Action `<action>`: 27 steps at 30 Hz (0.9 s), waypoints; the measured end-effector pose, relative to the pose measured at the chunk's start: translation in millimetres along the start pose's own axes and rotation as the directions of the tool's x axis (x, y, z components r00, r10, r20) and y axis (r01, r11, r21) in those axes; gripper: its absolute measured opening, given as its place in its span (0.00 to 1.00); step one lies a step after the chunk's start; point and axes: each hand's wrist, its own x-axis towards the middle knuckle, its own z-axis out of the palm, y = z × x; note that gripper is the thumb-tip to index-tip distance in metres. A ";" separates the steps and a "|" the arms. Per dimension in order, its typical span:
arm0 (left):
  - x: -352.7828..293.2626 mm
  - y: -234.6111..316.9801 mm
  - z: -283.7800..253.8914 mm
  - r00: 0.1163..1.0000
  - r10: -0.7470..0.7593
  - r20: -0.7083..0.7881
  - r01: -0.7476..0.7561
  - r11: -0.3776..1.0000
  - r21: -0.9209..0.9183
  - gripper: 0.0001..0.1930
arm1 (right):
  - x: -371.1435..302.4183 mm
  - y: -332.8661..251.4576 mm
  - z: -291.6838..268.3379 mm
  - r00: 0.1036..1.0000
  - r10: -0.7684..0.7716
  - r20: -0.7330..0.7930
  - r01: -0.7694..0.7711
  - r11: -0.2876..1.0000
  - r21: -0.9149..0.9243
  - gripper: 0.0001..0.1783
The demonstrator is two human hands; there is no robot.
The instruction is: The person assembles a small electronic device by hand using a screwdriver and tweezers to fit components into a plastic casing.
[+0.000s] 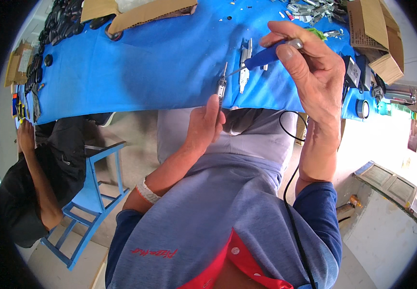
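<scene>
Left grip [203,123] clenched a slim metal piece [222,86] upright; right grip [309,62], raised beside it, grasped a blue-handled screwdriver [261,57], tip touching that piece.

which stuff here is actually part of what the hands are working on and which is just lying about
In hand:
- blue-handled screwdriver, held in the right hand
- small metal part, held in the left hand

Lying about:
- metal pieces on the blue tablecloth
- cardboard boxes
- tape roll
- black parts
</scene>
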 end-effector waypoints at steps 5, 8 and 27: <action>-1.6 1.0 1.5 1.000 0.013 -0.012 -0.013 1.000 0.001 0.32 | -3.1 -0.8 11.0 0.999 0.034 -0.020 -0.033 0.998 0.053 0.15; -2.5 1.9 2.7 1.000 0.002 -0.018 -0.002 1.000 0.007 0.32 | -8.1 -3.7 24.4 0.994 0.101 -0.045 -0.096 0.989 0.112 0.17; -0.2 -2.2 -2.3 0.998 -0.024 0.062 0.028 0.997 -0.075 0.33 | 23.3 37.8 61.6 0.921 -0.053 -0.387 0.236 0.864 0.444 0.14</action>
